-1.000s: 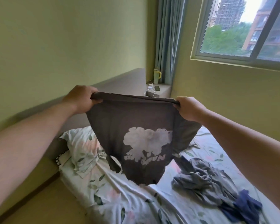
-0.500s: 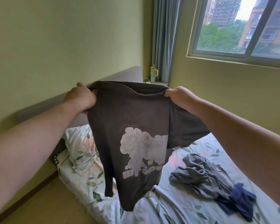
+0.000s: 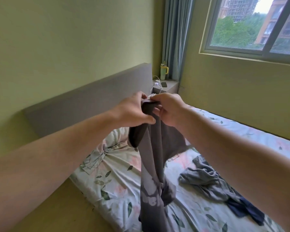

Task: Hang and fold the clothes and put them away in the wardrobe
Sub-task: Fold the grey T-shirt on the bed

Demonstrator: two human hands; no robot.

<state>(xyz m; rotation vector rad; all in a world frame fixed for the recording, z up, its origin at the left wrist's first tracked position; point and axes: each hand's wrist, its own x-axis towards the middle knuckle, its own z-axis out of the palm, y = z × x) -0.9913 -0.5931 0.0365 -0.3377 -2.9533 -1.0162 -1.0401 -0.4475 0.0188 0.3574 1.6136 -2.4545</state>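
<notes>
Shirt (image 3: 151,156): dark grey, white print low on the front. It is held in the air above the bed (image 3: 117,186), doubled lengthwise and hanging in a narrow column. Its lower end hangs over the bed's near part, out of view at the bottom.

Left hand (image 3: 134,111): above the bed's head end, fingers and thumb curled round the shirt's top edge.

Right hand (image 3: 171,111): just beside the left hand, fingers pinching the same top edge.

Pillow (image 3: 114,139): at the head of the bed, against the headboard (image 3: 90,104).

Grey garment (image 3: 204,180): crumpled on the bed, right of the shirt. Navy garment (image 3: 244,210): on the bed, touching the grey one's near end.

Cup (image 3: 163,72): upright on the ledge beyond the bed's head.
</notes>
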